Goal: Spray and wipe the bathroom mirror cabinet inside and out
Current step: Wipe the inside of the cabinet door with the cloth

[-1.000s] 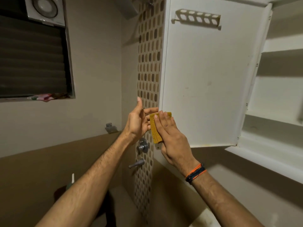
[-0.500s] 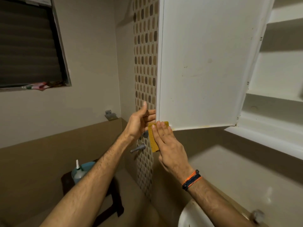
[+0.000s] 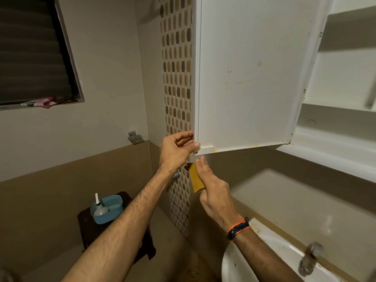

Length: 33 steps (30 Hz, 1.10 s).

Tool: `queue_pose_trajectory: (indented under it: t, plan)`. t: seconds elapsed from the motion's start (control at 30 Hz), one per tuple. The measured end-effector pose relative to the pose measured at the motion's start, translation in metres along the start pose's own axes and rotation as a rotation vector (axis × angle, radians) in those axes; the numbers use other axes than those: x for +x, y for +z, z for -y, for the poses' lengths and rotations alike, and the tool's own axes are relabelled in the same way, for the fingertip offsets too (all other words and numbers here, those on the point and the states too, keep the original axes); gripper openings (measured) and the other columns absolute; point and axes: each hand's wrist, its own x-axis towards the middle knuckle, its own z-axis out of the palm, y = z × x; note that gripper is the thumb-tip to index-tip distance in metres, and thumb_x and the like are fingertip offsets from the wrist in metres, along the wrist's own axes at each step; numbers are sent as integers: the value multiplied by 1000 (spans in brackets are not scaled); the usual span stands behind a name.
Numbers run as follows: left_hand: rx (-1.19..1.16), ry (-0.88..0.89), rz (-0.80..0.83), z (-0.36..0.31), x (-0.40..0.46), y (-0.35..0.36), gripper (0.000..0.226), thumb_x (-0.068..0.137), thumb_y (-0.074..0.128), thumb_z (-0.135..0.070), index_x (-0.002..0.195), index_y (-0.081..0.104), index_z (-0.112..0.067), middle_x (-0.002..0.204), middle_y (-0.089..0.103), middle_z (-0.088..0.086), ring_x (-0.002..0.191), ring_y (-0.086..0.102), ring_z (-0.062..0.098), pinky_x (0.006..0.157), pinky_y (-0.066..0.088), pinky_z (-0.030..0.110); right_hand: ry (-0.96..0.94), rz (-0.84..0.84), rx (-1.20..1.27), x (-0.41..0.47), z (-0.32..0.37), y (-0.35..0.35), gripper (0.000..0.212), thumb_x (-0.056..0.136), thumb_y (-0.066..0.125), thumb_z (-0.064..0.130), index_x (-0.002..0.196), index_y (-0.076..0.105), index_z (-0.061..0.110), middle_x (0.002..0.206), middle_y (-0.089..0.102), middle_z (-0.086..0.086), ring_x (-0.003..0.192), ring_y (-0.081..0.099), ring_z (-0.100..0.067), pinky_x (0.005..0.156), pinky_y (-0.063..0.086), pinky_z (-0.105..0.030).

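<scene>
Cabinet door (image 3: 250, 78) hangs swung wide, white inner face toward the camera; surface is scuffed, with small yellowish spots and a faint curved stain near mid-panel, and a yellow-brown line of grime along the bottom edge. To the right of the door, the cabinet interior (image 3: 343, 82) shows white shelves, dim and bare where visible.

Left hand (image 3: 177, 149) at the door's lower left corner: thumb tip on the inner face, fingers curled behind the edge, grip pinching the door. Right hand (image 3: 211, 188) just below that corner, clear of the door; fingers extended, pressing a folded mustard-yellow cloth (image 3: 195, 179) against the palm side, thumb hidden, so how the grip closes cannot be told. An orange and dark braided band (image 3: 238, 228) sits on the right wrist.

Behind the door's left edge, a strip of brown mosaic tile (image 3: 177, 68). Well below and left of the door, a blue tub (image 3: 109, 210) holding a spray bottle (image 3: 99, 207) on a dark stool (image 3: 91, 231). Below the door to the right, a white washbasin (image 3: 254, 259).
</scene>
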Motion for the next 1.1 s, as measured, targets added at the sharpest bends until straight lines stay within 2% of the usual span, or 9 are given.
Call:
queue_pose_trajectory:
  t: [0.07,0.17,0.3,0.43,0.57,0.73,0.83,0.93,1.1]
  plan:
    - [53,7,-36,2,-3,1,42,76,80,-7,117,68,-6,107,73,3,97,70,8,86,56,25,187,-179,245,-7,1,-3,80,72,42,-5,146,39,27,146,41,11,135,39,1,111,27,-9]
    - [95,-12,-39,6,-5,3,40,81,76,-13,120,67,-7,109,73,2,99,69,9,91,55,29,447,-440,469,-4,1,-14,72,80,48,-14,134,54,32,129,57,17,121,57,-3,101,44,-14]
    - [86,-28,-10,9,-7,9,31,89,68,-14,118,67,-3,106,73,6,96,70,12,91,55,33,371,-548,392,10,0,-33,73,73,48,-22,131,59,19,130,61,6,120,61,-16,104,48,-33]
    - [55,13,15,14,-11,12,12,93,64,-15,98,74,-13,79,71,-13,75,65,-1,73,53,21,121,-444,138,22,5,-28,78,69,48,-21,139,53,14,146,46,-2,138,42,-17,116,30,-23]
    - [11,-7,-12,16,-11,13,15,92,64,-14,102,72,-22,92,73,-10,92,69,7,87,55,27,-43,-217,-105,22,6,-3,78,69,56,-15,144,43,2,152,38,-13,144,31,-27,121,16,-32]
    - [3,-33,-61,19,-8,15,25,91,65,-13,114,69,-2,103,73,7,93,69,11,87,56,25,-97,-243,-222,24,-8,-10,73,70,63,-9,140,49,2,149,44,-12,140,37,-27,116,32,-43]
    - [36,-30,-118,20,-8,18,27,91,66,-15,114,69,-1,101,73,7,84,67,5,83,56,23,-72,-251,-242,25,-15,-21,74,68,67,-14,138,53,4,146,49,-10,137,44,-27,111,40,-44]
    - [59,-16,-148,20,-11,21,27,92,65,-17,115,69,-2,102,73,9,83,66,6,83,56,24,-21,-256,-241,25,-22,-31,69,70,67,-13,136,56,6,143,52,-10,134,48,-28,111,39,-41]
    - [3,-26,-178,23,-22,28,32,91,66,-20,119,66,-5,106,72,9,99,69,22,92,55,39,43,-326,-213,24,-32,-48,48,78,63,-9,125,65,2,130,63,-16,123,58,-32,103,48,-45]
